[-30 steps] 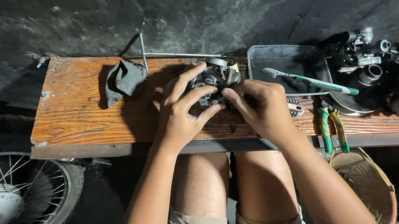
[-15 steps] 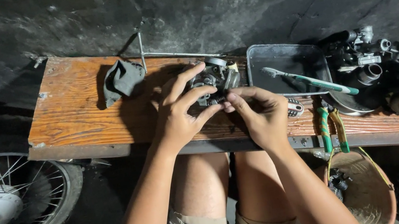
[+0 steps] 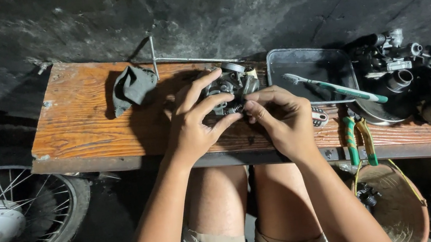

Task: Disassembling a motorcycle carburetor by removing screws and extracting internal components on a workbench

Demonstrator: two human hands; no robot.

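Carburetor [image 3: 230,86]: a small metal assembly is held on the wooden bench [image 3: 82,126], near its middle, just at the far side of the two hands.
Handling: it is judged stiff, dense for its size and probably oily, so slippery; small springs and screws on it could be lost or bent.
Where to hold: the solid cast body is judged the safest grip, not the thin levers or the small spring at its 6 o'clock side.
Left hand [image 3: 193,127]: fingers are spread and curled around the body from its 8 o'clock side, steadying it.
Right hand [image 3: 285,118]: fingertips are pinched together on a small part at the body's lower edge; what exactly is pinched cannot be told.
Dark rag [image 3: 131,88]: lies at 9 o'clock of the carburetor, well apart.
Metal tray [image 3: 328,64]: lies just at 3 o'clock, with a green-handled toothbrush [image 3: 338,88] across its rim.
Green pliers [image 3: 359,137]: lie at 4 o'clock, near the bench edge.
Engine parts [image 3: 423,74]: crowded at the far 3 o'clock end.
Spoked wheel [image 3: 6,232]: stands below the bench at 8 o'clock.
In the way: the tray and a thin metal rod [image 3: 188,59] at 12 o'clock stand closest.
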